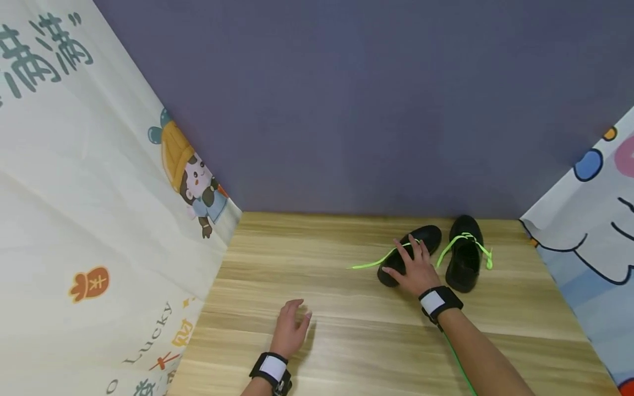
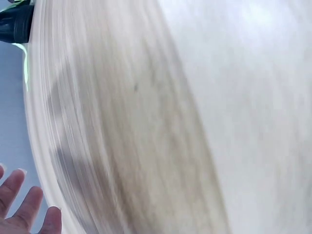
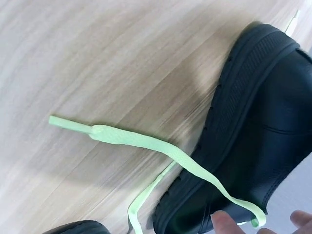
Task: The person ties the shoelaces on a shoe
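Two black shoes with bright green laces stand at the back right of the wooden table. In the head view my right hand (image 1: 413, 272) lies over the left shoe (image 1: 432, 237), fingers spread across it. That shoe's green lace (image 1: 371, 265) trails leftward onto the wood. The right shoe (image 1: 464, 269) stands beside it, its toe toward the wall. In the right wrist view, fingertips (image 3: 225, 223) are near a shoe (image 3: 243, 126) and its lace (image 3: 146, 141); firm contact is unclear. My left hand (image 1: 289, 330) hovers at the table's front, holding nothing, fingers relaxed.
The wooden table (image 1: 317, 258) meets a dark grey-blue wall (image 1: 346, 110) at the back. Printed cloths hang at the left (image 1: 99, 192) and the right (image 1: 584, 231). A green cord (image 1: 458, 360) runs along my right forearm.
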`<state>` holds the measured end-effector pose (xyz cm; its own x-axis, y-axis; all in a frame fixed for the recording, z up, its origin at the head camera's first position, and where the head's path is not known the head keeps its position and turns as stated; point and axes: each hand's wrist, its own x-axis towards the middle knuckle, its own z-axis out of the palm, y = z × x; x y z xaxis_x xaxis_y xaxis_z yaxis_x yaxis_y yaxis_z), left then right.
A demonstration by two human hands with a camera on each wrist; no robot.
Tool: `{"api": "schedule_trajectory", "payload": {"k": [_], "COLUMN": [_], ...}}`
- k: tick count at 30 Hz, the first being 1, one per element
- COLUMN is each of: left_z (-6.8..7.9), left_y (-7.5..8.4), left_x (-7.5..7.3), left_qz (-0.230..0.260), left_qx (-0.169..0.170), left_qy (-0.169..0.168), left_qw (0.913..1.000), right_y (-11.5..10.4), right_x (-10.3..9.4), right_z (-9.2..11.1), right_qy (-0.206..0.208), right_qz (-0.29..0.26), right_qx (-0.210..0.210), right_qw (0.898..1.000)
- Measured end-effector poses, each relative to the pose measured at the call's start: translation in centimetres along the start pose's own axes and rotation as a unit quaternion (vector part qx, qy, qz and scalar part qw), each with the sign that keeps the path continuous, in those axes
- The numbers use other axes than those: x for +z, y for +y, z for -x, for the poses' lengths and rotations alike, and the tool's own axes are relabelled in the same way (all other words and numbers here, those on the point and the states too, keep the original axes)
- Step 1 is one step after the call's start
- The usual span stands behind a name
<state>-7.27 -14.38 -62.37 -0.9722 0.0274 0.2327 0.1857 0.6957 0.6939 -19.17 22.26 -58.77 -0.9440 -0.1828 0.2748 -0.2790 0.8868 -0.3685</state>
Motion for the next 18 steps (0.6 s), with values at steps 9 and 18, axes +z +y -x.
{"api": "schedule_trajectory", "payload": {"k": [9, 18], "left_z": [1.2, 1.0], "left_y": [0.4, 0.3], "left_x": [1.3, 1.5], "left_qz": [-0.001, -0.011], "left_qx": [0.000, 0.008], "left_qy": [-0.011, -0.013], "left_qw": [0.9999, 0.9998], "right_y": [0.2, -0.2], "right_x": [1.0, 1.3], "right_z": [0.4, -0.2], "right_qy": [-0.026, -0.034], "right_qz": [0.016, 0.027], "right_qx": [-0.001, 0.003], "right_qw": [1.000, 0.999]}}
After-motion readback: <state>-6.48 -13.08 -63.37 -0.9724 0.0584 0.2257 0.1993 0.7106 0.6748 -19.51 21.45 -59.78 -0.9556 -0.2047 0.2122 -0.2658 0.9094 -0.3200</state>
